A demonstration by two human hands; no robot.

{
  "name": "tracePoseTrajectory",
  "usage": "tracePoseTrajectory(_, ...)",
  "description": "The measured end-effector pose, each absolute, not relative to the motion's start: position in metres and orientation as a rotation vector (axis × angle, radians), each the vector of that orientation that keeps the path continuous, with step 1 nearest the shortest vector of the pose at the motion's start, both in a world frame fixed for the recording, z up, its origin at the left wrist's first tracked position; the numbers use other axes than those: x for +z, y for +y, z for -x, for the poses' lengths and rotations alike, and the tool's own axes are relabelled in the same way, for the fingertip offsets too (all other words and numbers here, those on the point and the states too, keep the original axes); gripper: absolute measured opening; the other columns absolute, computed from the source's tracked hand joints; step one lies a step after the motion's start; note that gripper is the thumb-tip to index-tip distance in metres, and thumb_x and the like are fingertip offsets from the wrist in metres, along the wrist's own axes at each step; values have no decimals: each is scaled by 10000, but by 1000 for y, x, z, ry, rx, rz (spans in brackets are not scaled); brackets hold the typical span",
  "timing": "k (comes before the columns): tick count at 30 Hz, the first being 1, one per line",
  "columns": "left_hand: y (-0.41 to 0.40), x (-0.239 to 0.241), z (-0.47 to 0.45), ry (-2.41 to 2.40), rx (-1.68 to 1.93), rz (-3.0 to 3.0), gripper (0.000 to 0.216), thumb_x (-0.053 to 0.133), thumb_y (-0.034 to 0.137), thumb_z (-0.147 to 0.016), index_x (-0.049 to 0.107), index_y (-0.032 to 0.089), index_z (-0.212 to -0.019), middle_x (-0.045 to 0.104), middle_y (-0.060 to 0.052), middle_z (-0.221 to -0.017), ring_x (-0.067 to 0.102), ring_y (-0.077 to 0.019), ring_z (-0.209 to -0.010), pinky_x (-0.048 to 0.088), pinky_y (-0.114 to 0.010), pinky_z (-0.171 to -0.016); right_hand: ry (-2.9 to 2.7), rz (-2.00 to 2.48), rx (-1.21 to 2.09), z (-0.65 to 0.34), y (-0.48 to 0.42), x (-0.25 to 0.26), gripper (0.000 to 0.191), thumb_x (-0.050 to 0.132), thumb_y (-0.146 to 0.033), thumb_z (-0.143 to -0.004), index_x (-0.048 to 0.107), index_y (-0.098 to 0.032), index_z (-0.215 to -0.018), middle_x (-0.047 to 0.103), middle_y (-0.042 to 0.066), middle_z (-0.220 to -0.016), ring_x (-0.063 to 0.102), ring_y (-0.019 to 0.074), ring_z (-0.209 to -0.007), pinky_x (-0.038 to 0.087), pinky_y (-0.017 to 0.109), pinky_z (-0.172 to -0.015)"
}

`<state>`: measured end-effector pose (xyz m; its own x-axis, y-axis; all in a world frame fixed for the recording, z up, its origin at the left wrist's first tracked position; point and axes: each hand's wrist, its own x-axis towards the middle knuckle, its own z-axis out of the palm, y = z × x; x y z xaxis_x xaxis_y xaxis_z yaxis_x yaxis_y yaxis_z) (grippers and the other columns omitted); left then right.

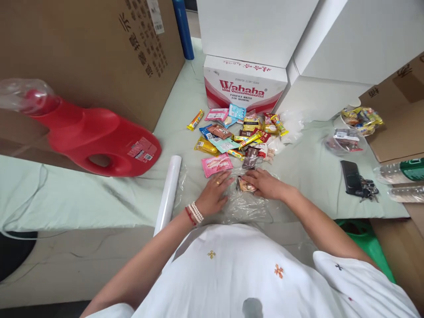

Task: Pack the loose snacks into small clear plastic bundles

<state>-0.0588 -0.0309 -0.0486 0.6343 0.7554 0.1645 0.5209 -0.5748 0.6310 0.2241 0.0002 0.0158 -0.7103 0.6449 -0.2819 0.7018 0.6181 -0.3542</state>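
Observation:
Clear plastic [247,210], wrinkled and see-through, lies on the cloth close to my body. My left hand [215,192] rests on its left part, fingers stretched out and holding nothing. A small wrapped snack [247,185] with a brown and gold pattern sits at the plastic; whether inside or on top I cannot tell. From the right, my right hand [265,183] has its fingers closed on this snack. Just beyond my hands are a pink snack packet [217,165] and a dark brown packet [251,157], at the near edge of a heap of colourful wrapped snacks [245,137].
A white roll [168,192] and a red jug [106,141] stand left, by a large cardboard box [82,53]. Behind the heap is a Wahaha carton [245,84]. To the right are a clear bowl [346,143], a black phone-like case with keys [356,179], and bottles [400,172].

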Motion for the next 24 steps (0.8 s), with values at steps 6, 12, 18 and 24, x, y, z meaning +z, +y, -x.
tracePoseTrajectory(6,-68,-29,78,629,437,-2500,659,570,117,-794,508,226,-1441,471,-133,-1597,371,-303,-1519,244,-604,-1263,3005,-1313,-938,-282,-58,14,687,715,-471,-917,469,-242,-1516,502,167,-1475,480,311,-1343,463,489,-1094)
tracePoseTrajectory(12,-82,-45,81,655,377,-2409,162,574,291,-992,706,226,-1057,713,-119,-1276,603,-267,-1287,428,-505,-1147,3033,-1521,-958,-306,-123,-26,210,507,-286,-1041,709,-230,-1042,713,106,-1076,626,250,-1064,521,441,-946)
tracePoseTrajectory(18,-50,-40,70,1244,709,-2050,255,506,324,-1013,682,209,-870,713,-75,-913,627,-224,-977,513,-399,-940,2736,-1806,-1282,-307,-55,-4,284,465,-378,-1047,678,-211,-961,703,49,-871,638,181,-789,495,288,-731)
tracePoseTrajectory(24,-16,-52,43,1938,610,-1968,243,700,346,-842,687,173,-1012,651,-131,-1012,580,-322,-1006,514,-475,-916,2596,-1763,-455,-258,34,24,269,498,-345,-1030,710,-194,-1096,702,126,-1093,564,280,-1075,442,331,-805)
